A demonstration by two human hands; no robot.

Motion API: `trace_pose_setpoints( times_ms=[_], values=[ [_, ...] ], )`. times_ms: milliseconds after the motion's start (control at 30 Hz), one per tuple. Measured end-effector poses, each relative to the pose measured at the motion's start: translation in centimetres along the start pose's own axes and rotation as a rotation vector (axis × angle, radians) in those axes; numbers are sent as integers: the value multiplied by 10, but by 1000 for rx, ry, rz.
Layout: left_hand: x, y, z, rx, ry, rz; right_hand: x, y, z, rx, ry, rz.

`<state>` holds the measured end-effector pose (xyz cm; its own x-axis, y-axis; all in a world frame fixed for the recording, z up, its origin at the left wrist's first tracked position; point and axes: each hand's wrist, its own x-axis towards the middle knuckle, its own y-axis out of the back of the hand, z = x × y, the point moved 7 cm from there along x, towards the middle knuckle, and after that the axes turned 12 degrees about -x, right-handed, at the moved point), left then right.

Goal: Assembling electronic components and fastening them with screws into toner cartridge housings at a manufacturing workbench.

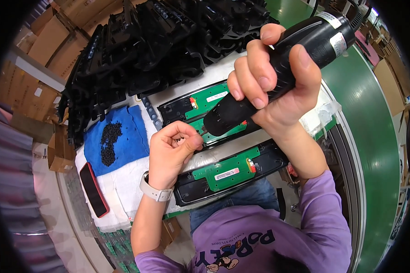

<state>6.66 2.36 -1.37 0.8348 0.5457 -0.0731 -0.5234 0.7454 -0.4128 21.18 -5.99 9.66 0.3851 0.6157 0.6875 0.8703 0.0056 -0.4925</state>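
My right hand (289,98) is wrapped around a black electric screwdriver (316,43), its tapered nose tilted down to the left over a green circuit board (232,133) in a black plastic housing. Beside the nose, my left hand (168,148) is closed, thumb and forefinger pinched together. Small dark bits, apparently screws, show among its curled fingers. The bit's tip is hidden by the hand and the nose. A second housing with a green board (223,175) lies nearer me, and a third board (209,98) lies just beyond the middle one.
On the left, a blue cloth (134,152) carries a pile of small black screws (109,143). A red-edged phone (94,189) lies in front of it. Black plastic parts (146,54) are heaped at the back. Cardboard boxes (25,93) stand beyond the table's left side.
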Motion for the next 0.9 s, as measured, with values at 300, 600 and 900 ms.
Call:
trace_pose_setpoints(
  times_ms=[300,600,900],
  values=[
    [-2,-8,-6,27,86,-103,-1,3,5,-2,-100,-66],
    [5,30,10,-173,-147,158,1,23,5,-477,-326,32],
    [2,37,11,-100,-155,221,2,25,5,-574,-290,46]
  ],
)
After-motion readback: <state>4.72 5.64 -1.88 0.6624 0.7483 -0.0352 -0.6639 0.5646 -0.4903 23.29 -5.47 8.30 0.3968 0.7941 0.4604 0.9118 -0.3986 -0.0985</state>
